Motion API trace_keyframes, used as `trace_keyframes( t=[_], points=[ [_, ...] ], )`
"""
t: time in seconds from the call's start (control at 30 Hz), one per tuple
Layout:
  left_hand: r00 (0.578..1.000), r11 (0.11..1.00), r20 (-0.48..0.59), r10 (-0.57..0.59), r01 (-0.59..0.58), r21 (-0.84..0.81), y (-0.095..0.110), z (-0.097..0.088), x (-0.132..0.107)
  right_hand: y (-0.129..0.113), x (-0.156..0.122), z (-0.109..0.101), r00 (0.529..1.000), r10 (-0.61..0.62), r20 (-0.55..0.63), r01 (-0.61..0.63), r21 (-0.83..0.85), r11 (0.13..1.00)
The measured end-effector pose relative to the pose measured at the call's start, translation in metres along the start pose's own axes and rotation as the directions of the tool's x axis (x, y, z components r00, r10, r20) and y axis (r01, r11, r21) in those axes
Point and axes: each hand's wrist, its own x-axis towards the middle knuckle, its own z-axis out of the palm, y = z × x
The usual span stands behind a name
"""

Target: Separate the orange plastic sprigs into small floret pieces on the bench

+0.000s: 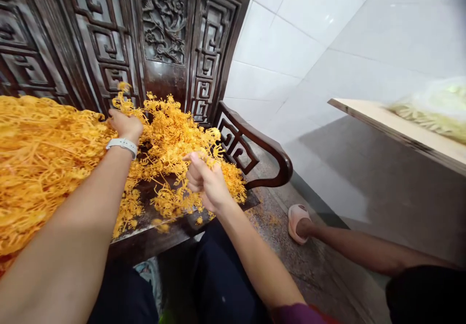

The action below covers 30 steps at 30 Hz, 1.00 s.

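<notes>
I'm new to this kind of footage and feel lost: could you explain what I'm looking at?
There's no machine here. This single picture comes from a camera worn on a person's head, looking forward and down at two bare hands. Orange-yellow, curly sprigs lie heaped on a dark carved wooden bench. The left hand, with a pale wristband, reaches in among them. The right hand is curled closed at the smaller heap; whether either grip holds a sprig is hard to tell. The leg at right belongs to someone else.
</notes>
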Motion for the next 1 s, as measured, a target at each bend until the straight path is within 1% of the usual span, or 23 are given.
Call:
trace_keyframes(
  t=[0.07, 0.1, 0.13, 0.17, 0.2, 0.23, 0.27, 0.3, 0.33, 0.37, 0.43, 0.47, 0.5, 0.53, 0.6, 0.63, 0.67, 0.7, 0.73, 0.77, 0.8, 0.87, 1.0],
  points=[
    [0.979, 0.981, -0.091, -0.184, 0.188, 0.038, 0.005, 0.000, -0.006, -0.002, -0.014, -0.004, 0.999, 0.034, -0.002, -0.033, 0.076, 0.997],
    [0.965, 0.968, -0.115, -0.236, 0.244, 0.059, 0.009, 0.000, -0.012, -0.005, -0.019, -0.006, 0.999, 0.038, 0.002, -0.038, 0.103, 0.994],
    [0.963, 0.964, -0.118, -0.242, 0.253, 0.084, 0.014, 0.000, -0.020, -0.009, -0.024, -0.008, 0.999, 0.037, 0.011, -0.038, 0.126, 0.991],
    [0.975, 0.972, -0.113, -0.193, 0.205, 0.117, 0.019, -0.001, -0.030, -0.014, -0.028, -0.009, 0.999, 0.029, 0.019, -0.032, 0.146, 0.989],
    [0.988, 0.976, -0.131, -0.085, 0.110, 0.191, 0.024, -0.002, -0.039, -0.019, -0.031, -0.009, 0.999, 0.018, 0.027, -0.023, 0.161, 0.987],
    [0.991, 0.962, -0.120, 0.053, -0.018, 0.272, 0.029, -0.003, -0.049, -0.024, -0.032, -0.009, 0.999, 0.004, 0.035, -0.010, 0.168, 0.986],
    [0.973, 0.923, -0.074, 0.218, -0.181, 0.341, 0.034, -0.004, -0.058, -0.028, -0.033, -0.009, 0.999, -0.011, 0.038, 0.005, 0.164, 0.986],
    [0.940, 0.865, -0.003, 0.341, -0.312, 0.392, 0.037, -0.006, -0.066, -0.032, -0.032, -0.007, 0.999, -0.028, 0.034, 0.023, 0.146, 0.989],
    [0.894, 0.792, 0.128, 0.430, -0.441, 0.422, 0.039, -0.007, -0.073, -0.034, -0.031, -0.006, 0.999, -0.044, 0.023, 0.041, 0.114, 0.993],
    [0.842, 0.728, 0.276, 0.464, -0.540, 0.423, 0.041, -0.008, -0.079, -0.035, -0.028, -0.004, 0.998, -0.058, 0.009, 0.057, 0.074, 0.996],
    [0.739, 0.666, 0.520, 0.428, -0.647, 0.372, 0.041, -0.011, -0.091, -0.035, -0.021, -0.001, 0.997, -0.074, -0.022, 0.074, -0.005, 0.997],
    [0.702, 0.664, 0.579, 0.414, -0.669, 0.335, 0.040, -0.013, -0.098, -0.035, -0.017, 0.001, 0.996, -0.080, -0.033, 0.079, -0.035, 0.996],
    [0.684, 0.670, 0.591, 0.428, -0.679, 0.300, 0.039, -0.015, -0.106, -0.035, -0.014, 0.002, 0.995, -0.089, -0.041, 0.087, -0.057, 0.995],
    [0.688, 0.684, 0.557, 0.466, -0.679, 0.266, 0.038, -0.018, -0.114, -0.036, -0.012, 0.002, 0.994, -0.103, -0.046, 0.099, -0.066, 0.993],
    [0.730, 0.732, 0.411, 0.546, -0.654, 0.188, 0.033, -0.023, -0.132, -0.042, -0.012, 0.003, 0.989, -0.140, -0.047, 0.138, -0.051, 0.989],
    [0.760, 0.772, 0.349, 0.548, -0.621, 0.139, 0.029, -0.025, -0.140, -0.046, -0.013, 0.004, 0.986, -0.159, -0.051, 0.158, -0.036, 0.987],
    [0.788, 0.814, 0.331, 0.519, -0.573, 0.090, 0.023, -0.026, -0.146, -0.050, -0.014, 0.004, 0.982, -0.178, -0.059, 0.177, -0.021, 0.984],
    [0.801, 0.851, 0.372, 0.469, -0.522, 0.052, 0.015, -0.026, -0.151, -0.056, -0.016, 0.004, 0.977, -0.200, -0.074, 0.200, -0.012, 0.980],
    [0.783, 0.878, 0.473, 0.405, -0.478, 0.040, 0.007, -0.024, -0.155, -0.061, -0.018, 0.005, 0.970, -0.224, -0.092, 0.223, -0.015, 0.975],
    [0.748, 0.891, 0.577, 0.326, -0.448, 0.078, -0.003, -0.023, -0.157, -0.067, -0.021, 0.006, 0.962, -0.250, -0.113, 0.249, -0.028, 0.968],
    [0.728, 0.893, 0.628, 0.276, -0.436, 0.113, -0.013, -0.020, -0.158, -0.072, -0.023, 0.007, 0.951, -0.279, -0.131, 0.275, -0.045, 0.960],
    [0.711, 0.885, 0.669, 0.214, -0.432, 0.176, -0.031, -0.016, -0.157, -0.084, -0.028, 0.008, 0.931, -0.336, -0.145, 0.329, -0.068, 0.942],
    [0.732, 0.870, 0.667, 0.136, -0.410, 0.273, -0.054, -0.006, -0.155, -0.109, -0.044, 0.007, 0.888, -0.427, -0.171, 0.423, -0.060, 0.904]
  ],
)
